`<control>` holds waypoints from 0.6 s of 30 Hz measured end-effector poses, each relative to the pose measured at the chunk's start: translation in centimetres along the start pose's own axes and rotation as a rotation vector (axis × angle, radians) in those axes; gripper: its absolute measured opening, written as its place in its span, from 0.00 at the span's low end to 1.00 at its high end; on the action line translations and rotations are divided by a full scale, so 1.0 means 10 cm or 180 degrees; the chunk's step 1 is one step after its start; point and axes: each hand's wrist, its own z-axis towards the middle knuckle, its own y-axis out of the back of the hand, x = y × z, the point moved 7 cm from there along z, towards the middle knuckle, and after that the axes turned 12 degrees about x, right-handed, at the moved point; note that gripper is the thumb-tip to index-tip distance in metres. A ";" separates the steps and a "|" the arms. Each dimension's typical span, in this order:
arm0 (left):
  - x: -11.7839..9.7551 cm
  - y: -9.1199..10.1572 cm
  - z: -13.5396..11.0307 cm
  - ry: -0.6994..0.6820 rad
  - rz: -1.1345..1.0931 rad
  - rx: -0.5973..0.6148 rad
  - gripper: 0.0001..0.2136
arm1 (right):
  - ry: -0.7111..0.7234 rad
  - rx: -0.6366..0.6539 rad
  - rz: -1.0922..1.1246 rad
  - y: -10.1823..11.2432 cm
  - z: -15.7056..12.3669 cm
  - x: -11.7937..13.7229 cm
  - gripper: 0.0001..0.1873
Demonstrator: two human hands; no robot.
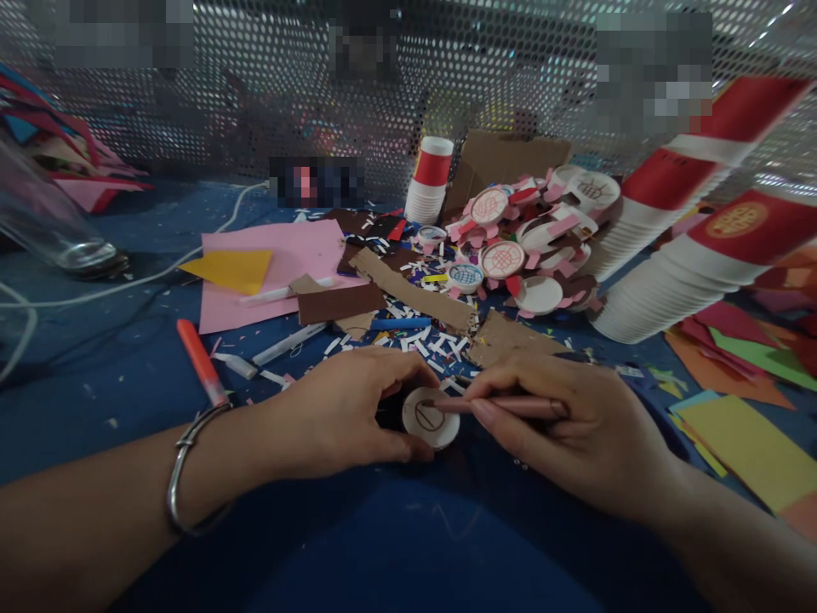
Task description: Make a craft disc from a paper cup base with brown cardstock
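Observation:
My left hand [348,409] is curled around a small white paper cup [431,418] lying with its round base toward me, thumb and fingers gripping its sides. A brown circle with a line across it is drawn on that base. My right hand [574,426] pinches a pink-brown pen [511,406], and its tip touches the cup's base. A silver bangle [185,464] sits on my left wrist. Both hands rest low on the blue cloth [128,375].
Paper scraps, cardboard strips [414,294] and pens lie behind the hands. A pink sheet [274,272] and a red marker [201,362] are at left. Decorated cup pieces [504,255] pile at centre right beside stacks of red-and-white cups [677,272]. Coloured paper [746,443] lies at right.

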 end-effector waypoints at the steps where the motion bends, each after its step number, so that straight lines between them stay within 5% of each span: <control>1: 0.00 0.00 0.00 0.0006 -0.0008 0.0007 0.22 | 0.0011 0.0003 0.0005 -0.01 0.00 0.00 0.04; 18: 0.02 -0.02 0.01 -0.0011 -0.0111 0.0069 0.21 | 0.0181 0.0019 -0.0200 0.02 -0.02 0.08 0.07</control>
